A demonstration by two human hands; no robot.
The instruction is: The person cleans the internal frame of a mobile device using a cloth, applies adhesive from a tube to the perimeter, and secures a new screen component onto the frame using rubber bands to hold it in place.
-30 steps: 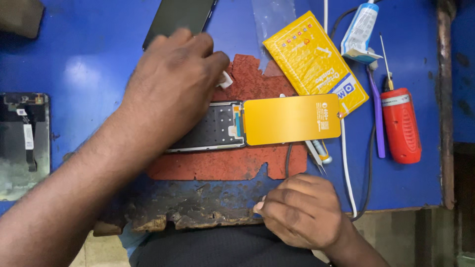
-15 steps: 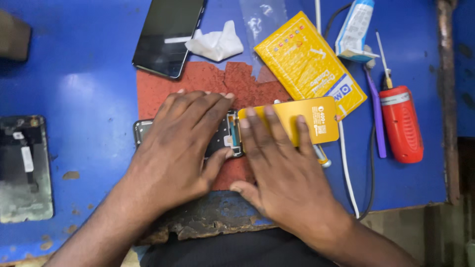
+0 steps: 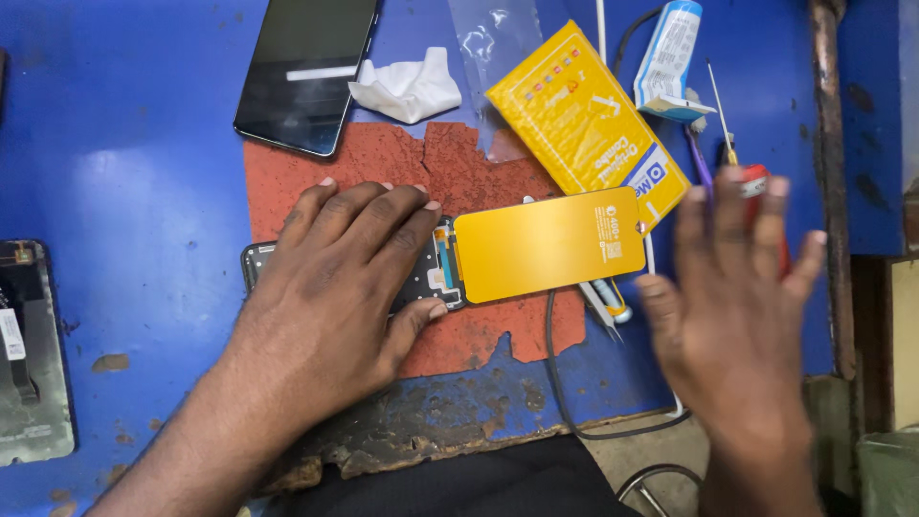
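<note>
Head camera looks straight down on a worn blue-painted worktable (image 3: 124,163), its paint chipped and rusty along the near edge. On it lies a ragged, crumbling red-brown rubber mat (image 3: 479,182). The left hand (image 3: 335,278) presses flat, fingers spread and released, on a dark opened phone body (image 3: 436,273) lying across the mat; the hand covers most of it, so only its right end, with small blue and metal parts, shows. Touching that end is a smooth, glossy orange-yellow rectangular panel with rounded corners (image 3: 546,244), lying flat and jutting to the right over the mat's edge.

The right hand (image 3: 737,306) is blurred, open with fingers spread and holding nothing, raised above the table's right side. It hides most of a red cylindrical tool with a thin metal tip (image 3: 756,177) and part of a purple-handled tool (image 3: 697,153).

Just under the panel's lower right corner lie metal tweezers (image 3: 601,308), with a thin black cable (image 3: 555,383) curving to the table edge. Behind the panel sits a flat yellow printed packet (image 3: 574,115), tilted, touching the panel's upper right corner. A white and blue tube (image 3: 670,57) lies beyond it. A crumpled white tissue (image 3: 407,86) rests beside a black glass-fronted phone (image 3: 306,72). A clear plastic film (image 3: 498,48) lies between tissue and packet. At the far left edge is a stripped grey phone frame (image 3: 29,354).
</note>
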